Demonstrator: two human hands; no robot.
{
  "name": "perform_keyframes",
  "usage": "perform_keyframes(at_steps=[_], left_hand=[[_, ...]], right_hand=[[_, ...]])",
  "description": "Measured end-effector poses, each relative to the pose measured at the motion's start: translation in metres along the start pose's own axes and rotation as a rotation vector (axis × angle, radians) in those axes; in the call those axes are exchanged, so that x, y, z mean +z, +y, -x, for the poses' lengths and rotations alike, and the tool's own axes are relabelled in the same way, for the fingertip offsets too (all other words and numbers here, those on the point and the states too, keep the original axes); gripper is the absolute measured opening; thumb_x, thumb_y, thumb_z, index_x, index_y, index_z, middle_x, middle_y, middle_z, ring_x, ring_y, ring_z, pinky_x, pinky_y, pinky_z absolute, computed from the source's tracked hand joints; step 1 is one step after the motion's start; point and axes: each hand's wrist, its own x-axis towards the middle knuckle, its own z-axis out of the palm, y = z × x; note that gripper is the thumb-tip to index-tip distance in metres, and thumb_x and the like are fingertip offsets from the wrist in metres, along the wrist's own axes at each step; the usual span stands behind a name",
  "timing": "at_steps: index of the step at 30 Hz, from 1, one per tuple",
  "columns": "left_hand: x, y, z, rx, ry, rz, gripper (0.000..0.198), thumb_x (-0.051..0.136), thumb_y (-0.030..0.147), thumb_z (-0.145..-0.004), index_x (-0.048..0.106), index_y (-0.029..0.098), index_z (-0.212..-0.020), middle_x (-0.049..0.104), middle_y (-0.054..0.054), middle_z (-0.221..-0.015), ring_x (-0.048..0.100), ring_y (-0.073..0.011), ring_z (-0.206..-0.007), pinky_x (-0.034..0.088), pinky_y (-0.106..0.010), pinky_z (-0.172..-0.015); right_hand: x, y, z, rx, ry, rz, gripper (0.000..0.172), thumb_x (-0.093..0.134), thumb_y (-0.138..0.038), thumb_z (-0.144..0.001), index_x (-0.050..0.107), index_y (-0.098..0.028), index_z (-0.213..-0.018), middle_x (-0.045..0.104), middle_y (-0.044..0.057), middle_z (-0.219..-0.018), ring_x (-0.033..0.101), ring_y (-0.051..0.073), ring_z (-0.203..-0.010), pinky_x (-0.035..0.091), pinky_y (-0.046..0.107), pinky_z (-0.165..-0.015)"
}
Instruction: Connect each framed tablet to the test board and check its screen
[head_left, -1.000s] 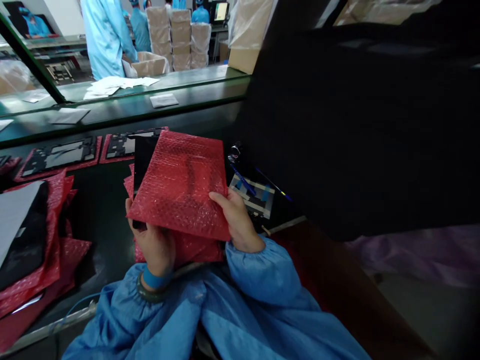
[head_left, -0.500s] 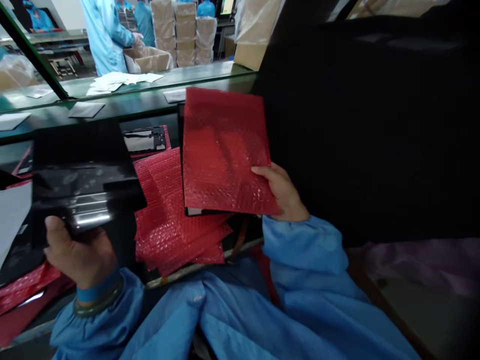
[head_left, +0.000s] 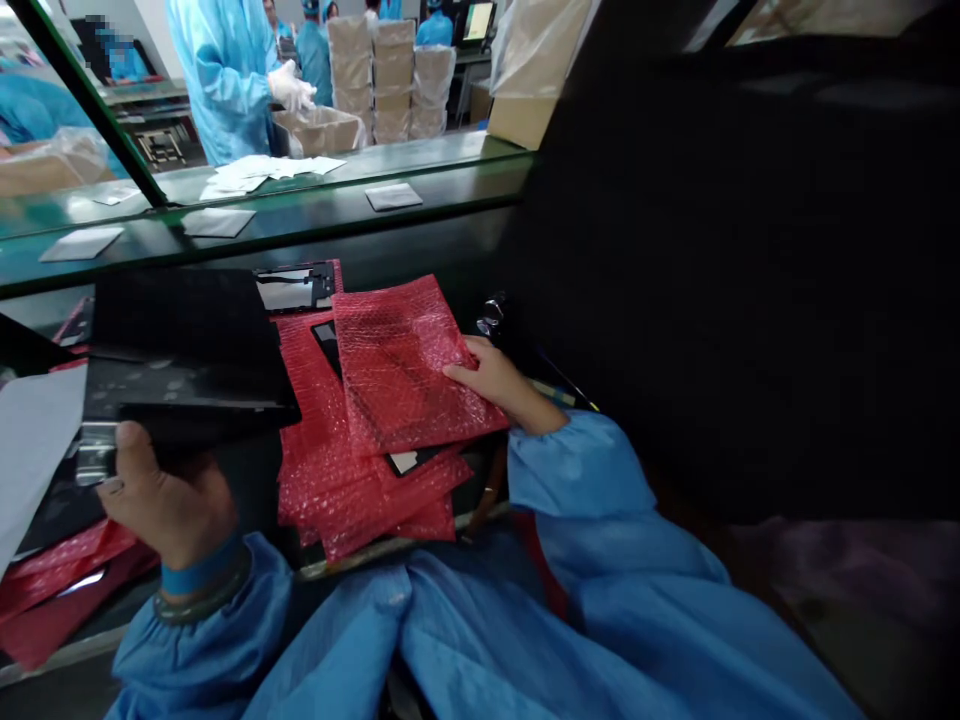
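In my left hand [head_left: 169,495] is a glossy black screen panel [head_left: 187,350], gripped at its near left corner with the thumb on top. My right hand [head_left: 502,385] pinches the right edge of a red bubble-wrap sheet [head_left: 409,375]. Beneath that sheet, the edges of a black-framed panel [head_left: 406,462] stick out at the left and at the bottom; whether my right hand also touches this panel is hidden. Below both lies a pile of red bubble-wrap sheets [head_left: 315,480]. Another black-framed part [head_left: 296,288] rests behind the pile.
White packets [head_left: 394,197] lie along the green belt [head_left: 465,205] at the back. More red wrap [head_left: 82,560] and a white sheet [head_left: 37,430] are at the left. A black screen [head_left: 735,280] walls off the right side. Beyond, a gloved co-worker [head_left: 225,80] stands by a box [head_left: 322,130].
My right hand has lowered the red bubble-wrap sheet and the panel under it toward the pile. The black panel in my left hand has tilted slightly.
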Motion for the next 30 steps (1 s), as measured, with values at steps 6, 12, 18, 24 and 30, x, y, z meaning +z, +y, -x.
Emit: perform_keyframes(at_steps=[6, 12, 18, 24, 30], left_hand=[[0.019, 0.005, 0.009, -0.037, 0.035, 0.089, 0.017, 0.07, 0.021, -0.07, 0.062, 0.02, -0.085, 0.073, 0.002, -0.09, 0.068, -0.0219, -0.108, 0.052, -0.043, -0.106], [0.036, 0.017, 0.026, 0.285, -0.08, 0.06, 0.031, 0.068, 0.021, -0.079, 0.069, 0.013, -0.109, 0.077, 0.002, -0.1, 0.069, -0.0216, -0.107, 0.05, -0.043, -0.106], [0.036, 0.015, 0.045, 0.766, -0.486, -0.163, 0.042, 0.065, 0.009, -0.086, 0.068, 0.021, -0.127, 0.075, -0.001, -0.123, 0.07, -0.0178, -0.112, 0.051, -0.033, -0.104], [0.041, 0.006, 0.07, 1.256, -1.192, -0.281, 0.058, 0.055, 0.004, -0.091, 0.05, 0.021, -0.146, 0.066, -0.01, -0.136, 0.057, -0.0232, -0.13, 0.037, -0.043, -0.119], [0.051, 0.013, 0.102, 1.333, -1.396, -0.3, 0.034, 0.045, 0.015, -0.101, 0.057, 0.019, -0.133, 0.069, -0.007, -0.133, 0.052, -0.0208, -0.137, 0.019, -0.049, -0.126]], right_hand=[[-0.004, 0.006, 0.012, -0.062, -0.097, 0.058, 0.043, 0.08, -0.027, -0.067, 0.072, -0.02, -0.108, 0.075, 0.006, -0.109, 0.069, 0.026, -0.103, 0.05, 0.049, -0.102], [0.002, 0.001, 0.019, -0.124, -0.189, 0.046, 0.026, 0.082, -0.019, -0.064, 0.078, -0.024, -0.09, 0.076, 0.003, -0.109, 0.068, 0.025, -0.112, 0.046, 0.044, -0.11], [0.002, -0.005, 0.018, -0.112, -0.121, -0.001, 0.035, 0.083, -0.032, -0.069, 0.076, -0.023, -0.101, 0.075, 0.005, -0.113, 0.068, 0.025, -0.111, 0.048, 0.044, -0.107], [0.01, -0.031, 0.044, -0.107, 0.023, -0.156, 0.057, 0.054, -0.072, -0.086, 0.072, -0.021, -0.105, 0.072, 0.011, -0.119, 0.061, 0.028, -0.123, 0.049, 0.047, -0.106], [0.016, -0.062, 0.073, 0.108, 0.0, -0.568, 0.038, 0.081, -0.051, -0.064, 0.069, -0.02, -0.082, 0.071, 0.0, -0.076, 0.069, 0.018, -0.077, 0.058, 0.029, -0.073]])
